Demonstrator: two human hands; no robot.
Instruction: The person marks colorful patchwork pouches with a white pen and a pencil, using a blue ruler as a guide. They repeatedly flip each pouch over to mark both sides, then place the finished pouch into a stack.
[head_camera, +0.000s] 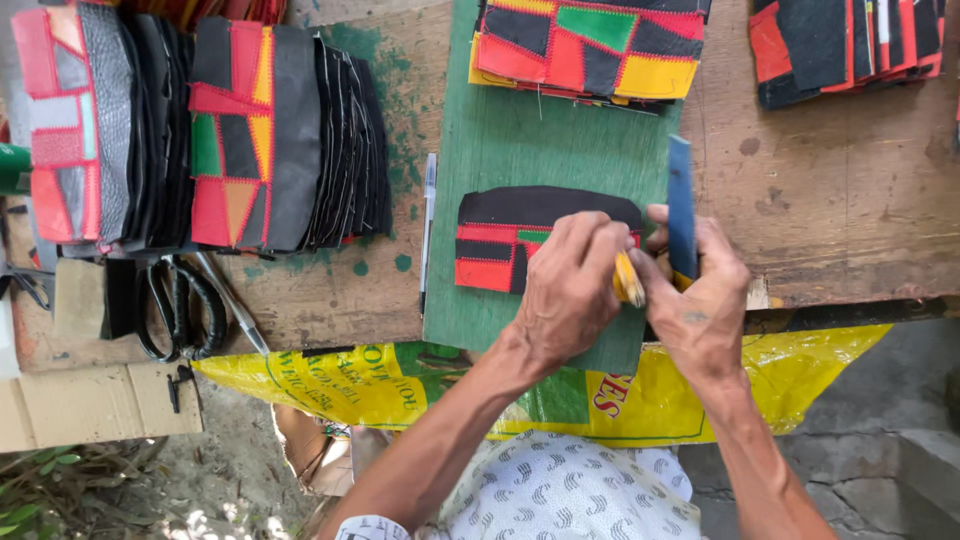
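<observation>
From the head camera I look straight down on a worn wooden table (830, 190) with a green board (520, 140) lying on it at the centre of the frame. On the lower part of that board sits the patchwork piece (510, 235): a flat panel with a black rounded upper edge, and below it red, black and a small green patch joined by visible stitching. My left hand (570, 290) presses down on its right half, fingers bent and closed over a small yellow object (628, 280) whose nature I cannot make out. My right hand (700, 300) is just beside it, touching at the fingertips, and clamps a flat dark blue strip (681, 205) that stands upright along the board's right edge. At the top centre of the frame lies a stack of finished patchwork panels (590, 45) in red, black, green and yellow; another row of such pieces (200, 130) stands on edge at upper left, and more pieces (850, 40) lie at upper right. Black-handled scissors (180, 305) rest on the table at lower left, and a pen (428, 220) lies along the board's left edge. A yellow printed sack (400, 385) hangs below the table edge.
</observation>
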